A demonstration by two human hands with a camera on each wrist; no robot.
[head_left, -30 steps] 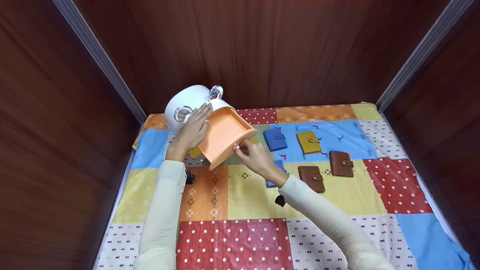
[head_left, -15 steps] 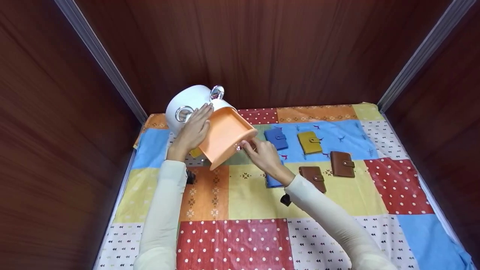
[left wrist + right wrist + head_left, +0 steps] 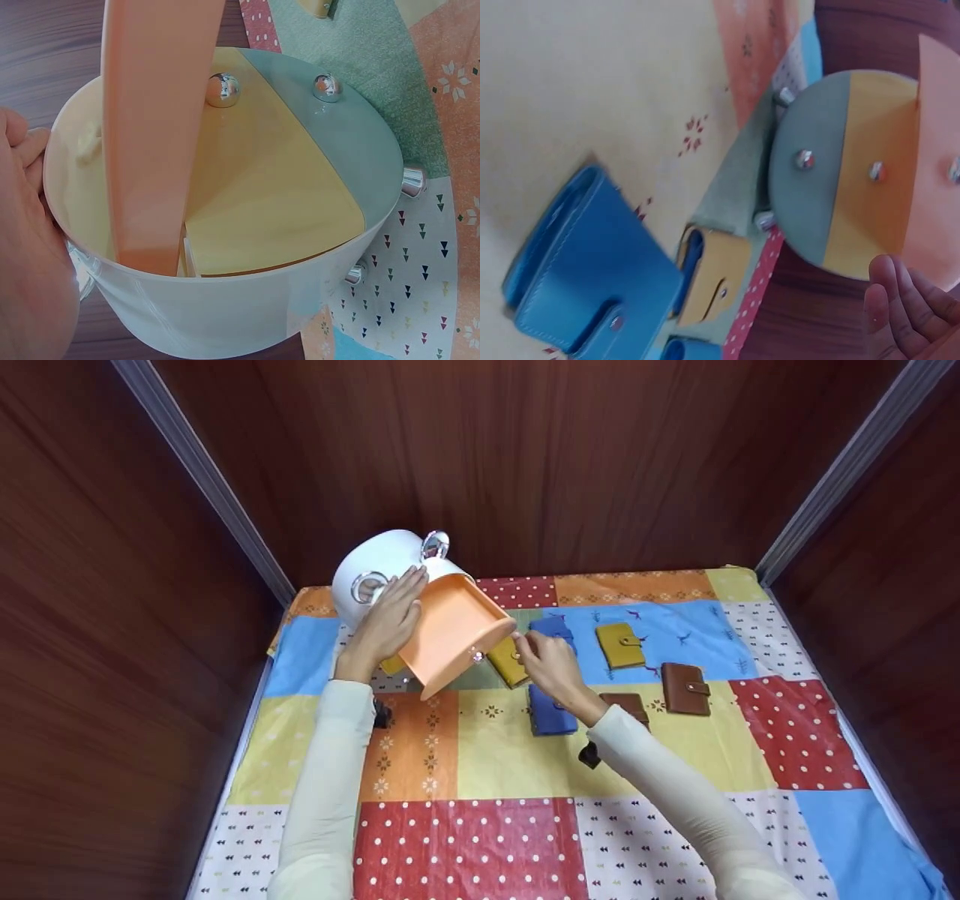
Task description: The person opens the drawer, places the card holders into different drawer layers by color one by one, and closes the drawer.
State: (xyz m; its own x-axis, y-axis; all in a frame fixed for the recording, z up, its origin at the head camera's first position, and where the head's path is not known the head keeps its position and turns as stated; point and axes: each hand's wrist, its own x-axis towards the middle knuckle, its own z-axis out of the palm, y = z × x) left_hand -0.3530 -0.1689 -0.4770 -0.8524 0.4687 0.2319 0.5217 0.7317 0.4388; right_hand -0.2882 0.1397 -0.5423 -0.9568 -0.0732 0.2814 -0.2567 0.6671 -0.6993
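Observation:
A white drum-shaped mini chest of drawers with silver ring-like ears stands at the back left. Its orange drawer is pulled out and looks bare inside. Below it, the yellow drawer and green drawer are pushed in, each with a silver knob. My left hand rests on top of the chest with straight fingers. Beside the orange drawer's front right corner, my right hand holds nothing, its fingers loosely bent. Under that hand lie a yellow wallet and a blue wallet.
Further right lie another yellow wallet and a brown wallet. A second brown wallet is partly covered by my right sleeve, and another blue wallet shows in the right wrist view. Wood-look panels enclose the patchwork-covered table.
My right hand has let go of the orange drawer's knob and moved right, exposing the yellow wallet and more of the near blue one. The left hand stays on the chest.

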